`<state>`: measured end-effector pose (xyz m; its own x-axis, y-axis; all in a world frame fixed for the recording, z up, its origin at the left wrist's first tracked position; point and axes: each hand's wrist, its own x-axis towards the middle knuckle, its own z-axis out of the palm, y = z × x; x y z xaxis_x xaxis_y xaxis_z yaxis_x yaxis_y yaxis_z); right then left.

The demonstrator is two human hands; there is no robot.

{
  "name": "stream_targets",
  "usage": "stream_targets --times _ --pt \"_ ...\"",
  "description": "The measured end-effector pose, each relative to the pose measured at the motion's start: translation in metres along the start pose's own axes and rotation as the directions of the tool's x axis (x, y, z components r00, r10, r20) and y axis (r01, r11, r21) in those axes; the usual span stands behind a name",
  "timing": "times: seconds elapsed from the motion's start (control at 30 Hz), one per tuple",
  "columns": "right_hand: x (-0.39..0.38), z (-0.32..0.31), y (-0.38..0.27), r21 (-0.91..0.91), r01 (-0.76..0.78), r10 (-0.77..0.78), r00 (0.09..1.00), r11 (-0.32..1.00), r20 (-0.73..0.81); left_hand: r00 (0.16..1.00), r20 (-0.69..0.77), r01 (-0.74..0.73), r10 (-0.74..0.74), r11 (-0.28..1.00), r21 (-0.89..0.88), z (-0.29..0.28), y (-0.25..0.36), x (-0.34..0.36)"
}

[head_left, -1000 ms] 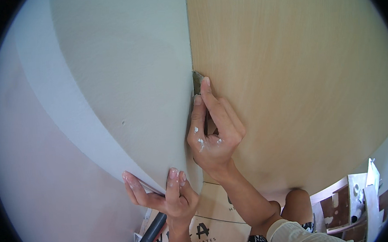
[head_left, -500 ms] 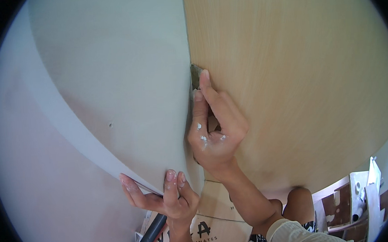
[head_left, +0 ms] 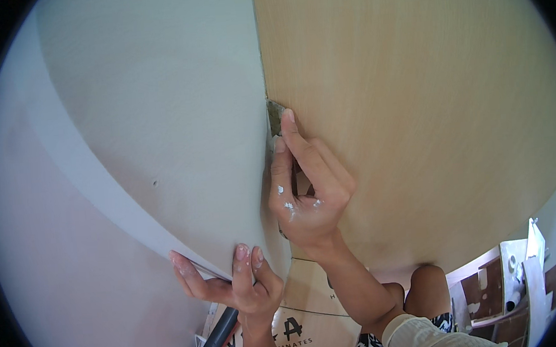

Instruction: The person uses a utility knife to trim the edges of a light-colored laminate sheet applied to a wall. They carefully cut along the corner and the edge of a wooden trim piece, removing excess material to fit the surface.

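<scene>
My right hand (head_left: 311,187), flecked with white, pinches a thin metal scraper blade (head_left: 275,117) between thumb and forefinger. The blade's corner sits at the seam where a white sheet (head_left: 177,109) meets a wood-grain panel (head_left: 409,113). Below the blade, the sheet's edge bows a little away from the panel. My left hand (head_left: 244,288) grips the lower edge of the white sheet, thumb on one side and fingertips on the other, with white smears on the fingers.
Under my hands lies a tan printed board (head_left: 321,290). A dark tube (head_left: 215,339) runs beside my left wrist. My bent knee (head_left: 428,292) is close to the wood-grain panel. White and brown pieces (head_left: 499,287) stand at the lower right.
My right hand and the blade have slid slightly down along the seam. The view has shifted a little. My left hand keeps the same grip on the sheet.
</scene>
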<state>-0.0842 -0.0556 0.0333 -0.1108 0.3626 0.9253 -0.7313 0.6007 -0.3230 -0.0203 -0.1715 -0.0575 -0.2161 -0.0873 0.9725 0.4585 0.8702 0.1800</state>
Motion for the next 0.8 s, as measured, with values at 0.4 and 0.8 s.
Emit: stream_targets --times 0.4,0.8 --pt "0.0008 0.0082 0.003 -0.02 0.074 -0.074 0.997 0.997 -0.035 1.0 -0.007 0.002 -0.002 1.0 -0.005 -0.0006 -0.0001 0.0003" --pt "0.0013 0.0064 0.004 0.042 0.058 -0.056 0.997 0.997 -0.05 1.0 0.014 0.005 -0.005 1.0 0.008 -0.0052 0.0017 -0.0036"
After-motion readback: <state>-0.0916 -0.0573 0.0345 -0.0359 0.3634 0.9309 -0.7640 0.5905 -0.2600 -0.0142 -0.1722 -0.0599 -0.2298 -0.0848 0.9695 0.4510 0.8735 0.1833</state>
